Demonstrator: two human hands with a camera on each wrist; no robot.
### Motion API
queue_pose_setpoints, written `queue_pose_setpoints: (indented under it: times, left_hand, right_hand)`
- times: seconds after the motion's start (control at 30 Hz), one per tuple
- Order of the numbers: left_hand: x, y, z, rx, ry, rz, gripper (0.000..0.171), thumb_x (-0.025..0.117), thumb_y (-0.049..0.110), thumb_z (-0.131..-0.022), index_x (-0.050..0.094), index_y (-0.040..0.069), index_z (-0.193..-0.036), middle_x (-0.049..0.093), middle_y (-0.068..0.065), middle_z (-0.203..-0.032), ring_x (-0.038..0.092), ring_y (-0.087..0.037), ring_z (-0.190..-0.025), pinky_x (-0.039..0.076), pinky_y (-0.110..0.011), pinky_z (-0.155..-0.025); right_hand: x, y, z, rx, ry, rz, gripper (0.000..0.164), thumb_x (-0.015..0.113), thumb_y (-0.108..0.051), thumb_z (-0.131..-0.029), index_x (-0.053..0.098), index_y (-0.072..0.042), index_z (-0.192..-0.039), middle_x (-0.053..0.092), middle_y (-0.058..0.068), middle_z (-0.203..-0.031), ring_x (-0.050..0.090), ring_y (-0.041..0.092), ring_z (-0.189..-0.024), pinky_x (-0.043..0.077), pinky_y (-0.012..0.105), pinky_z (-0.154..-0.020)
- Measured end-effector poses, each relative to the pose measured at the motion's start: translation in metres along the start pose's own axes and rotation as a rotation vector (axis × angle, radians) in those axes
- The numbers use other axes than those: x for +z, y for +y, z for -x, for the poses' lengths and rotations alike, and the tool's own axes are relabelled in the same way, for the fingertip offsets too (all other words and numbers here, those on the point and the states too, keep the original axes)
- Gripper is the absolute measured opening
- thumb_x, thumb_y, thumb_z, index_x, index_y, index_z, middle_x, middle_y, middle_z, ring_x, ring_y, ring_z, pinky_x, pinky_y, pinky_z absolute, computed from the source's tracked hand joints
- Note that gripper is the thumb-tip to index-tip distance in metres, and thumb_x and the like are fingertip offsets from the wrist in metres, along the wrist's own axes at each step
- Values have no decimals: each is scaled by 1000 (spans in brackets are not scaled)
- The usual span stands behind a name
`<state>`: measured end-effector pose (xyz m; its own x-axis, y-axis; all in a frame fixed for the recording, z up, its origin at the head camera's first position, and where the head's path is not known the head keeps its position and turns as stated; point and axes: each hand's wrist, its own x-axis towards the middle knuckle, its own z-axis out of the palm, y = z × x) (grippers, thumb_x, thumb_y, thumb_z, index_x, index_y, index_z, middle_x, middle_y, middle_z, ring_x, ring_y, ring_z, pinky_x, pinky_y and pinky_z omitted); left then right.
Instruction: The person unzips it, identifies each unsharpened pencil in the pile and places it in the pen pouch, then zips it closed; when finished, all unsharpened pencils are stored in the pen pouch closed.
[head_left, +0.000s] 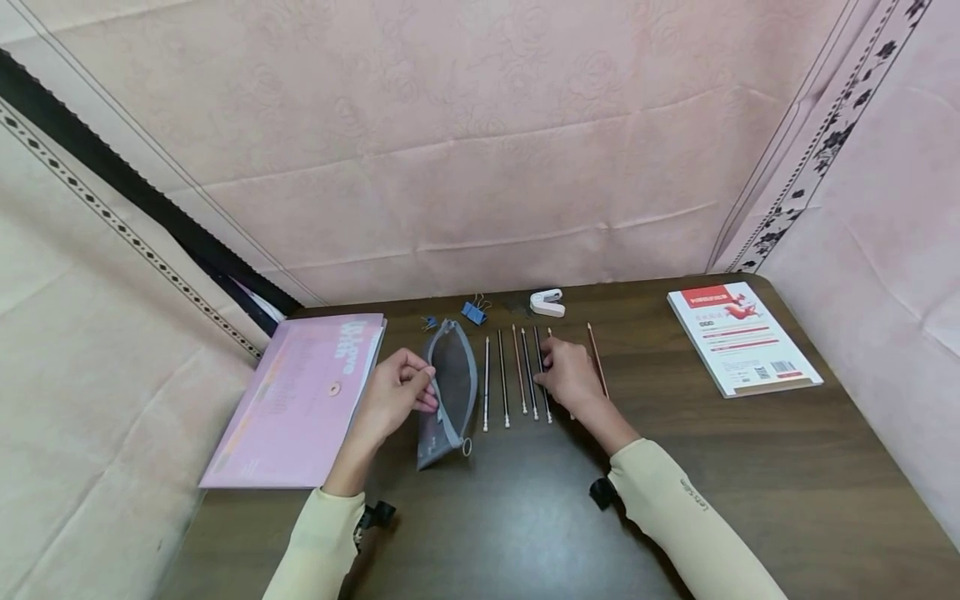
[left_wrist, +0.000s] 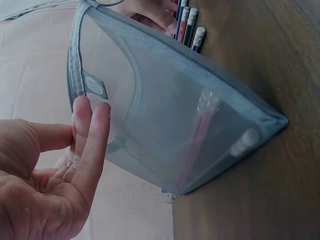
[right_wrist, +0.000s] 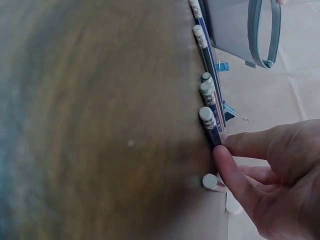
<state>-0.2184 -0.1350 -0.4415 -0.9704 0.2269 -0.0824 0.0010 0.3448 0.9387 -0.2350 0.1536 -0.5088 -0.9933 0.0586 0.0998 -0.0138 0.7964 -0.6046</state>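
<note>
A grey mesh pencil case (head_left: 431,443) is standing unzipped on the surface (head_left: 525,525), left of the pencil row, its mouth gaping. Two pencils are lying inside, showing through the mesh: one pink (left_wrist: 195,140), one pale (left_wrist: 244,144). The left hand (head_left: 397,396) is holding the case's rim, thumb and index drawn together there while two other fingers are stretching along the mesh. The right hand (head_left: 573,379) is pinching a dark-blue pencil (right_wrist: 205,114) near its eraser end, fingers nearly together.

Counting that one, seven pencils (head_left: 505,392) are lying on the surface, erasers towards the person; one is partly hiding beneath the right hand. Behind the case and the row, two blue binder clips (head_left: 474,312) and one white stapler (head_left: 547,309) are resting. One purple folder (head_left: 292,417) is lying at the left, one white-and-red book (head_left: 750,343) at the right.
</note>
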Motion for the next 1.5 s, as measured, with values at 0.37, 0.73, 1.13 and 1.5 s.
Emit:
queue_pose_setpoints:
  times: [0.37, 0.73, 1.13, 1.5]
  left_hand:
    - [-2, 16, 12, -4, -4, -26, 22, 59, 14, -96, 53, -5, -106, 66, -28, -86, 70, -40, -73, 62, -44, -68]
    - [-5, 14, 13, -1, 8, -33, 21, 59, 13, -96, 54, -4, -105, 66, -27, -84, 71, -38, -72, 62, -43, -68]
    - [-8, 16, 17, -5, 9, -17, 22, 59, 14, -95, 53, -5, -105, 65, -29, -86, 70, -42, -74, 62, -45, -69]
    - [-1, 22, 14, 26, -7, -23, 23, 60, 16, -95, 54, -4, -104, 66, -28, -85, 70, -42, -74, 62, -46, -70]
  right_hand:
    - [2, -5, -2, 8, 12, 74, 37, 74, -12, -74, 65, -9, -110, 68, 2, -79, 63, 22, -70, 52, 37, -60]
    - [7, -14, -9, 106, -50, 143, 31, 72, -18, -72, 61, -12, -100, 69, 20, -93, 66, 36, -75, 45, 40, -45]
    - [-3, -15, -10, 24, -49, 51, 35, 73, -22, -72, 65, -13, -105, 69, 8, -80, 64, 24, -69, 49, 36, -57]
    - [-15, 2, 0, 93, -160, -390, 50, 70, -11, -78, 56, -10, -126, 68, 8, -86, 66, 18, -53, 59, 35, -55]
